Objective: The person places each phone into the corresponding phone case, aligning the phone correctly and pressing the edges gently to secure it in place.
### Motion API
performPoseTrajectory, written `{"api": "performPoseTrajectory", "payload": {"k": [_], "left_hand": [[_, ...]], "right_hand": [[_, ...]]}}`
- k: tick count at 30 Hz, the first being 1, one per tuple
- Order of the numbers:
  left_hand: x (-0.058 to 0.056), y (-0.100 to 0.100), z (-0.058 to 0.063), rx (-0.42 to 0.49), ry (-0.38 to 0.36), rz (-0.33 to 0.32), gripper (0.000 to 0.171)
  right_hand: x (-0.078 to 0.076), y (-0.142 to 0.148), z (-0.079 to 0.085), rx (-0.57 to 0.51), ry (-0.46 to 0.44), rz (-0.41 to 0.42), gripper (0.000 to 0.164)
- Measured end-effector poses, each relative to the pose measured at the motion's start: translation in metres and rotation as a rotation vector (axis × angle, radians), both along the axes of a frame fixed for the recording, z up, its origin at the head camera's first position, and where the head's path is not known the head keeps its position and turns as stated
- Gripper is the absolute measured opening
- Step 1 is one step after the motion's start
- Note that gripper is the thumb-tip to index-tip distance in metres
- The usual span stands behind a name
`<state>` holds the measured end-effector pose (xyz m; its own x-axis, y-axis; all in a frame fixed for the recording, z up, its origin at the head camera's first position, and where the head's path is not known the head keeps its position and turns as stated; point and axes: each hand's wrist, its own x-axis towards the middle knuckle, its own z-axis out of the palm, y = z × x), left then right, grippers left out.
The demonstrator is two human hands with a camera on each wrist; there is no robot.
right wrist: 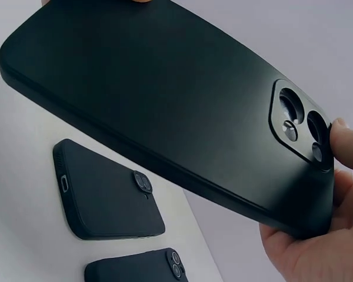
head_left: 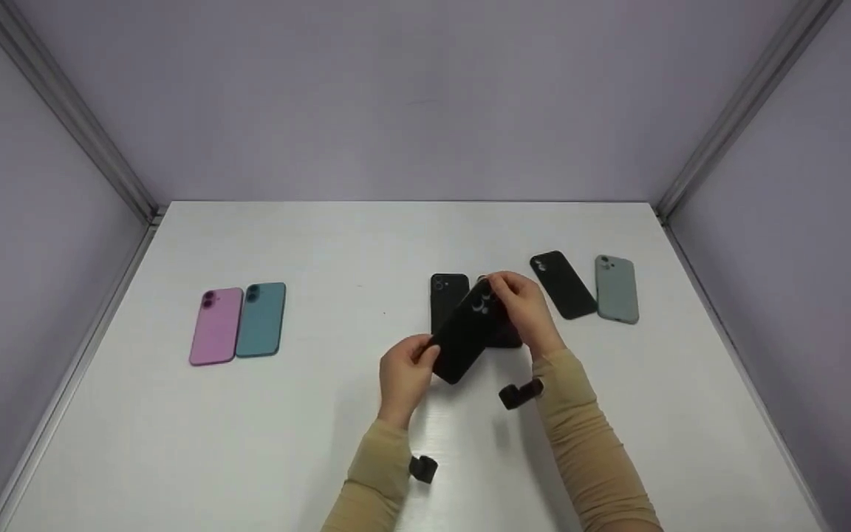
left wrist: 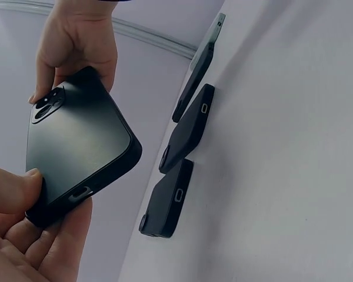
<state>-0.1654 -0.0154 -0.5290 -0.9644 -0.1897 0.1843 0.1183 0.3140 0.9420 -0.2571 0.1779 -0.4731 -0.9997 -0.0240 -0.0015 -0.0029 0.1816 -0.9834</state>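
Both hands hold a black phone case [head_left: 462, 336] up over the table, tilted, its camera cutouts toward the upper right. At its lower corner, the left hand [head_left: 405, 375] pinches it between thumb and fingers, beside the port opening seen in the left wrist view. The right hand [head_left: 530, 310] grips the camera end, with the thumb at the cutouts [right wrist: 300, 123] in the right wrist view. Behind the case lie two black-cased phones [head_left: 449, 294] on the table; the right one [head_left: 507, 340] is mostly hidden by the case and hand.
Toward the right lie another black case [head_left: 564, 287] and a grey-green one [head_left: 617, 290]. A pink phone [head_left: 216, 327] and a teal phone [head_left: 261, 320] lie side by side at left. Pale walls [head_left: 411, 103] enclose the white table [head_left: 174, 443] at back and sides.
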Motion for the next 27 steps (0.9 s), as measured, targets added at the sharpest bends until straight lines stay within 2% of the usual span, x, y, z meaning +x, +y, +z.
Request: {"api": "performPoseTrajectory", "payload": {"k": [3, 10, 16, 23, 27], "left_hand": [[0.001, 0.001, -0.001, -0.006, 0.002, 0.002, 0.012], [0.002, 0.003, -0.004, -0.017, 0.011, 0.002, 0.013], [0.001, 0.004, -0.005, -0.033, 0.018, 0.009, 0.014], [0.001, 0.001, -0.007, -0.024, 0.04, 0.012, 0.013], [0.001, -0.001, -0.006, 0.031, -0.006, -0.002, 0.013]], "right_hand": [[-0.002, -0.001, -0.008, 0.014, 0.021, -0.032, 0.028], [0.0, -0.005, -0.01, 0.046, 0.031, -0.095, 0.029], [0.0, -0.007, -0.013, 0.02, 0.048, -0.129, 0.027], [0.0, -0.005, -0.013, 0.009, -0.001, -0.093, 0.026], [-0.001, -0.001, -0.012, -0.002, -0.037, -0.056, 0.027]]}}
